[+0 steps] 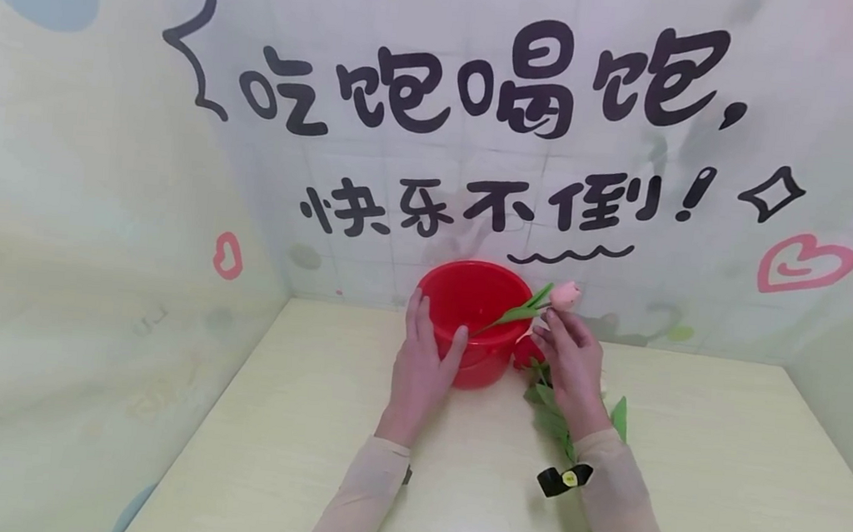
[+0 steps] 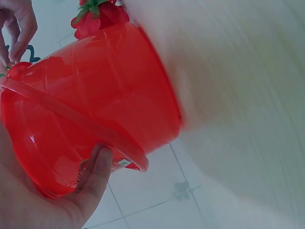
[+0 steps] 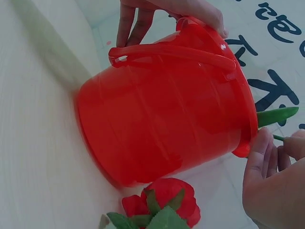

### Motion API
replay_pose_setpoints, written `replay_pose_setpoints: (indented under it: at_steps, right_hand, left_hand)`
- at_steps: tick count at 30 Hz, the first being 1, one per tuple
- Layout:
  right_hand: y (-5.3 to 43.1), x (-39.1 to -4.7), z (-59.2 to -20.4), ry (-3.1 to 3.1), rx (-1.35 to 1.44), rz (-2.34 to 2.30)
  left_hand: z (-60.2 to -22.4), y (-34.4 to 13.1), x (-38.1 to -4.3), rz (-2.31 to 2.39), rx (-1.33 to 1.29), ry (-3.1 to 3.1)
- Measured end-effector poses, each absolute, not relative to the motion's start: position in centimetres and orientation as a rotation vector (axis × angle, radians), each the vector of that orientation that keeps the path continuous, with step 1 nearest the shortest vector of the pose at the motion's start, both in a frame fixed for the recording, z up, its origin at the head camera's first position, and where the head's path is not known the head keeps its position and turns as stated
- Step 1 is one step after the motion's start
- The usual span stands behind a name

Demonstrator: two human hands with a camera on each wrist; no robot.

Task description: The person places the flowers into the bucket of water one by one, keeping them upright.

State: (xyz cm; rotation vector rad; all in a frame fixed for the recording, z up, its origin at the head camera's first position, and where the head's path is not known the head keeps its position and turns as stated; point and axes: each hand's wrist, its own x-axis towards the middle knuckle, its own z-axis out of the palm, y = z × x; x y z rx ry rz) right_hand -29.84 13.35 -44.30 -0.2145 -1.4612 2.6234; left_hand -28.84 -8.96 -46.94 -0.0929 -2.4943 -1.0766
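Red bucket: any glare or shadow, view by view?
Left wrist: small glints on the bucket, soft shadow on the table beside its base; right wrist: small glints, a soft shadow band reaching its base; head: a tiny glint inside.

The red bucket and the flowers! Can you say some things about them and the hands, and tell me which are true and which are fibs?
1. The left hand is touching the bucket. True.
2. The bucket is lying on its side. False: it stands upright on the table.
3. A red flower is beside the bucket. True.
4. The right hand is holding the red flower. False: it pinches the pink flower by its stem, just below the bloom.
5. The pink bloom is down at the bottom of the bucket. False: it is up past the rim, by the right hand.
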Motion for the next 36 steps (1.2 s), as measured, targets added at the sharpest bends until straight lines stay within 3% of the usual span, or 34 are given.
replay_pose_setpoints:
  at_steps: [13, 36]
  right_hand:
    - [17.5, -28.8, -43.8, -1.423, -0.198, 2.664]
    - [22.9, -26.8, -46.4, -1.571, -0.216, 2.708]
  left_hand:
    - [-46.8, -9.0, -28.7, -1.099, -0.107, -2.494]
    - [-47.1, -8.9, -29.1, -1.114, -0.108, -2.491]
